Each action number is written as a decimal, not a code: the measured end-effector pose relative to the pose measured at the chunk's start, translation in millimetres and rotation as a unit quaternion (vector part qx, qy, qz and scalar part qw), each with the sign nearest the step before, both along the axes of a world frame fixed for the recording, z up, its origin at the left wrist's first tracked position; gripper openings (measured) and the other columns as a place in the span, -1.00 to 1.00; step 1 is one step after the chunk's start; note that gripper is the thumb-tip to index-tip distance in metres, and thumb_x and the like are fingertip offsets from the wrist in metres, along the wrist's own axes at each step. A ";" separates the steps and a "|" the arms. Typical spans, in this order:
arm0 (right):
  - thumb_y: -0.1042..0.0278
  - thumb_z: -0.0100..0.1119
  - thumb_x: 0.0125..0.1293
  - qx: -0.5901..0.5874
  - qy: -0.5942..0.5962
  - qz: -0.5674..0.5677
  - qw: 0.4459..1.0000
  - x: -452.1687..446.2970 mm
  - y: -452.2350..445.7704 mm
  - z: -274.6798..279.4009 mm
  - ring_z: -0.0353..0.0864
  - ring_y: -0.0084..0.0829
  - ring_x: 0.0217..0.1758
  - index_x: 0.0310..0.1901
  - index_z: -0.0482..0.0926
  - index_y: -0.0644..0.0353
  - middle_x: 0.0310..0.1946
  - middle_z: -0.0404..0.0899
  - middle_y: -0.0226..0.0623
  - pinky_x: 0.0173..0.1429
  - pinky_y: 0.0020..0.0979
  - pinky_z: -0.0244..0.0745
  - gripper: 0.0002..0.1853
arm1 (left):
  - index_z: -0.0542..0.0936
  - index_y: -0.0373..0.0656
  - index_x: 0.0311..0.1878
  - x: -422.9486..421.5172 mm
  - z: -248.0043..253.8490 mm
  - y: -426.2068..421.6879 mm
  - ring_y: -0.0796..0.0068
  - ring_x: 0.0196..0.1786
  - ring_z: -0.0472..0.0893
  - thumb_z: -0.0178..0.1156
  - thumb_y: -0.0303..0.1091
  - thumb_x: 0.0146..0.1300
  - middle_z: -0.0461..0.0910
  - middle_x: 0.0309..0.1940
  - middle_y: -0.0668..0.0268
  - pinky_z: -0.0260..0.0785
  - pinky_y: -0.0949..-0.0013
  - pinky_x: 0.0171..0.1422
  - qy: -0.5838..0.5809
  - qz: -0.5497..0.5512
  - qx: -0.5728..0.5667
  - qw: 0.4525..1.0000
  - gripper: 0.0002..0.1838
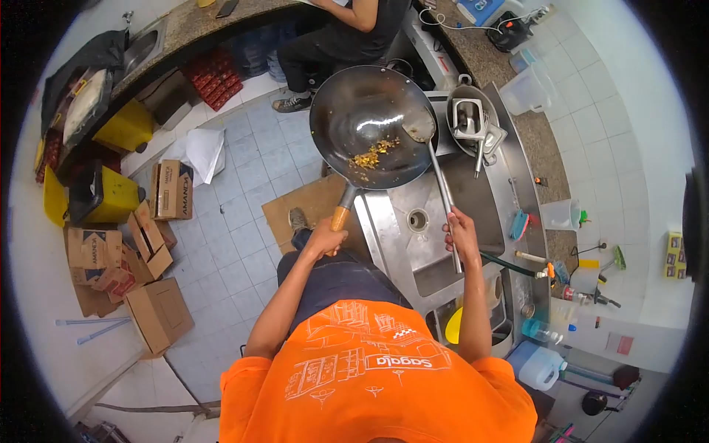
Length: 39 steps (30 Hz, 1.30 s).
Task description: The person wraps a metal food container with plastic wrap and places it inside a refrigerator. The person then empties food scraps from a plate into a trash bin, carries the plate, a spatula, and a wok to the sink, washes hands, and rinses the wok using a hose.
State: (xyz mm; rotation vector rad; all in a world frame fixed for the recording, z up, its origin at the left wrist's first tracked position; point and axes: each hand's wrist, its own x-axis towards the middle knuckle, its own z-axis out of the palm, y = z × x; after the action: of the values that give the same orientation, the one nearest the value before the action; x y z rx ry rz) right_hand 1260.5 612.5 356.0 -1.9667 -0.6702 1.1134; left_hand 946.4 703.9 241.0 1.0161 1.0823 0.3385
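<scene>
A large dark wok (354, 111) is held up by its wooden handle (340, 218), with my left hand (325, 240) wrapped round that handle. Yellow-brown food bits (371, 154) lie in the wok's lower part. My right hand (461, 235) grips the long metal shaft of a ladle (441, 177). The ladle's broad head (419, 125) rests inside the wok at its right side. Below and right of the wok is a steel sink (443, 207) with a round drain.
Metal pans and containers (469, 118) stand right of the wok. A green hose (509, 266) crosses the sink's right edge. Another person (332, 44) sits at the far counter. Cardboard boxes (159, 314) and yellow bins (111, 193) stand at the left.
</scene>
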 end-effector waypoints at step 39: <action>0.28 0.34 0.13 0.085 -0.490 0.110 0.860 -25.7 59.2 -52.8 0.61 -0.03 -0.13 0.03 0.54 0.22 -0.23 0.63 -0.05 -0.07 -0.12 0.48 -0.57 | 0.38 -0.11 0.01 -50.3 26.2 14.4 0.73 -0.64 0.36 0.16 0.02 0.34 0.37 -0.58 0.49 0.16 0.58 -0.69 -0.043 0.024 -0.069 0.996 -0.58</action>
State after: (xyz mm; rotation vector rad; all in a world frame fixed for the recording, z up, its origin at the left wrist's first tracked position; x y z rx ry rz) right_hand 1234.8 671.8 303.2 -2.2594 -1.4825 0.0477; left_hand 896.1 718.3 267.1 0.8460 1.0390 0.3382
